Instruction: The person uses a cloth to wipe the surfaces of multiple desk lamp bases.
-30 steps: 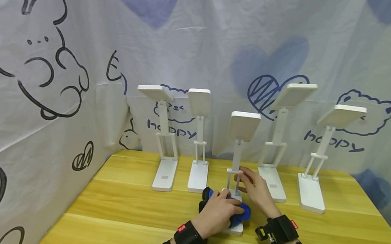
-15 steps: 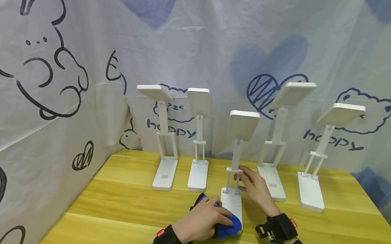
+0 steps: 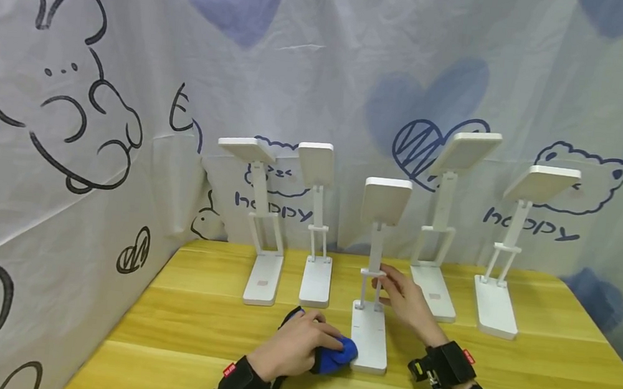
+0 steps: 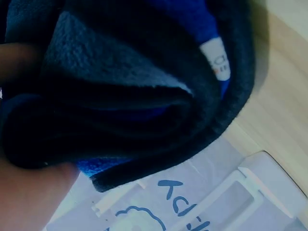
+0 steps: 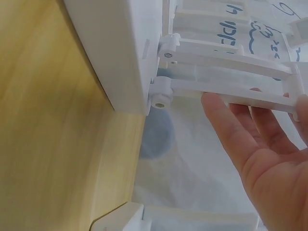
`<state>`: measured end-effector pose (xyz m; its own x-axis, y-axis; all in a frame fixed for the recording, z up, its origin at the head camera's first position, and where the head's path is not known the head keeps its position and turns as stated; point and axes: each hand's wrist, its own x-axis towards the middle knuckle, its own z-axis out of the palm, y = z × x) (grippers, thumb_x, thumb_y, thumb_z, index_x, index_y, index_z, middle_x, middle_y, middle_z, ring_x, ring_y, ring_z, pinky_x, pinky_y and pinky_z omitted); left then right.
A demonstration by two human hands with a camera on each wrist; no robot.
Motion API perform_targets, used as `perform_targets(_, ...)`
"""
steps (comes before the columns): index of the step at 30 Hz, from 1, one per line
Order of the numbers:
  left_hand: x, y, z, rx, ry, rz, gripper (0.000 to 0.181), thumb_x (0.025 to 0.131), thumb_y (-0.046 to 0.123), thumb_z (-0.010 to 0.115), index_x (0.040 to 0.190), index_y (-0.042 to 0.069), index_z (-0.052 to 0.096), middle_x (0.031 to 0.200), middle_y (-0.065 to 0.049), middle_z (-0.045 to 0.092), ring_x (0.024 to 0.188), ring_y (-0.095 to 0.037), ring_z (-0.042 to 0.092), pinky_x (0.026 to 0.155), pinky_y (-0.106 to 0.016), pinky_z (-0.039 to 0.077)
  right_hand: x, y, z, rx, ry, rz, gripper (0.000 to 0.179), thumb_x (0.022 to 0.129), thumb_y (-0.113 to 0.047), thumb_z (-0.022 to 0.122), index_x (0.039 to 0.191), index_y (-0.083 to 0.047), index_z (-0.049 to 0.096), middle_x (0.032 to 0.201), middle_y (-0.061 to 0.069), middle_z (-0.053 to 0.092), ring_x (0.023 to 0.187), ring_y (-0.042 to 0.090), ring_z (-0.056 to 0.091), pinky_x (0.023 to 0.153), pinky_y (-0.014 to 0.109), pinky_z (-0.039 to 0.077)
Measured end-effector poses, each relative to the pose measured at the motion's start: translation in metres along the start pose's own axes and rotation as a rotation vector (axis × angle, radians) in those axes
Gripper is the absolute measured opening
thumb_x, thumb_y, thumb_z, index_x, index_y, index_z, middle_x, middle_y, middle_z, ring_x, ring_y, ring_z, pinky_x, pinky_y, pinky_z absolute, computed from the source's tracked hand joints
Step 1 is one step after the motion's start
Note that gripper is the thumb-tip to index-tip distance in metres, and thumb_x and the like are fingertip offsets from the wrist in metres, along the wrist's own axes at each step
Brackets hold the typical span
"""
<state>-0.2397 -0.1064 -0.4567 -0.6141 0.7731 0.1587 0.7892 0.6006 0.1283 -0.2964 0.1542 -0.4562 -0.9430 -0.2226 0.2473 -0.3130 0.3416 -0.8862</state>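
Observation:
A white folding desk lamp (image 3: 386, 200) stands upright on the table, nearer than the others. My right hand (image 3: 408, 301) holds the lower hinged arm of this lamp; in the right wrist view, thumb and fingers lie along its white bars (image 5: 231, 91). My left hand (image 3: 294, 343) grips a bunched blue cloth (image 3: 340, 355) with dark edging. The cloth is at the left front side of the lamp's base (image 3: 369, 341), overlapping its edge in the head view. Close up, the left wrist view has the folded cloth (image 4: 115, 53) with a small white label (image 4: 216, 57).
Behind stand more white desk lamps: two to the left (image 3: 262, 277) (image 3: 315, 282), two to the right (image 3: 433, 294) (image 3: 495, 306). The wooden table (image 3: 192, 321) meets a printed curtain (image 3: 343, 97) at the back and left.
My left hand has wiped the cloth down the lamp's base toward the front, then out to its left, uncovering the base. My right hand stays on the lamp's arm.

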Motion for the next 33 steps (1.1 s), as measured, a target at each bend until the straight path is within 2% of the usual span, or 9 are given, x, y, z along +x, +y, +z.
perform_targets(6,-0.002,-0.010,0.000,0.004,-0.006,-0.053,0.061,0.083,-0.014,0.051,0.120,0.030,0.072,0.125,0.011,0.066,0.113,-0.017,0.055,0.090,-0.038,0.048,-0.003,0.002,-0.006,-0.116,-0.020,0.034,0.052,0.105,-0.031,0.043,0.151,-0.008,0.036,0.131,0.025,0.058,0.120,0.039,0.058,0.092,0.045,0.055)
perform_targets(9,-0.006,-0.017,0.002,0.001,-0.015,-0.087,0.062,0.082,-0.015,0.052,0.120,0.030,0.072,0.124,0.010,0.067,0.115,-0.018,0.055,0.092,-0.042,0.048,-0.007,0.005,-0.011,-0.212,-0.035,0.066,0.054,0.104,-0.037,0.046,0.147,-0.004,0.041,0.133,0.022,0.058,0.121,0.039,0.057,0.094,0.044,0.053)
perform_targets(14,-0.009,-0.025,0.001,-0.019,-0.033,-0.128,0.061,0.081,-0.016,0.051,0.120,0.027,0.072,0.121,0.008,0.068,0.117,-0.019,0.057,0.100,-0.044,0.047,-0.014,0.010,-0.018,-0.324,-0.135,0.080,0.043,0.101,-0.029,0.054,0.129,0.004,0.060,0.123,0.021,0.065,0.113,0.039,0.061,0.093,0.048,0.051)
perform_targets(17,-0.009,-0.028,0.000,-0.027,-0.036,-0.131,0.060,0.082,-0.016,0.050,0.121,0.025,0.071,0.121,0.007,0.069,0.118,-0.018,0.058,0.105,-0.040,0.045,-0.017,0.011,-0.020,-0.349,-0.220,0.079,0.034,0.099,-0.027,0.057,0.118,-0.001,0.069,0.114,0.015,0.069,0.106,0.035,0.065,0.090,0.046,0.053)
perform_targets(20,-0.009,-0.030,0.000,-0.036,-0.027,-0.149,0.057,0.084,-0.015,0.050,0.120,0.024,0.071,0.120,0.006,0.069,0.114,-0.019,0.059,0.101,-0.037,0.047,-0.021,0.009,-0.020,-0.377,-0.290,0.060,0.026,0.097,-0.027,0.060,0.108,-0.007,0.073,0.106,0.009,0.071,0.097,0.027,0.067,0.081,0.041,0.054)
perform_targets(24,-0.010,-0.031,-0.001,-0.024,-0.017,-0.180,0.053,0.086,-0.013,0.053,0.121,0.022,0.071,0.119,0.003,0.069,0.110,-0.019,0.060,0.096,-0.034,0.048,-0.027,-0.001,-0.015,-0.427,-0.334,0.037,0.022,0.092,-0.023,0.067,0.103,-0.004,0.072,0.100,0.008,0.071,0.088,0.020,0.065,0.073,0.035,0.053)
perform_targets(28,-0.011,-0.030,0.000,-0.012,-0.036,-0.201,0.052,0.087,-0.012,0.054,0.125,0.021,0.069,0.122,0.001,0.068,0.112,-0.021,0.060,0.099,-0.034,0.047,-0.032,-0.017,-0.001,-0.480,-0.366,0.009,0.033,0.087,-0.023,0.074,0.110,0.001,0.069,0.106,0.012,0.070,0.096,0.028,0.066,0.081,0.042,0.054)
perform_targets(30,-0.011,-0.030,0.000,-0.013,-0.046,-0.211,0.053,0.087,-0.012,0.054,0.126,0.021,0.068,0.123,0.001,0.067,0.114,-0.022,0.059,0.099,-0.035,0.048,-0.034,-0.023,0.008,-0.511,-0.380,0.001,0.042,0.083,-0.025,0.077,0.114,0.001,0.068,0.113,0.015,0.068,0.106,0.034,0.063,0.090,0.048,0.052)
perform_targets(33,-0.010,-0.030,0.001,-0.013,-0.052,-0.212,0.053,0.087,-0.012,0.054,0.127,0.021,0.067,0.124,0.000,0.067,0.114,-0.023,0.059,0.099,-0.035,0.048,-0.038,-0.028,0.020,-0.581,-0.382,-0.004,0.058,0.075,-0.029,0.084,0.119,0.004,0.065,0.120,0.020,0.063,0.111,0.036,0.059,0.095,0.052,0.048)
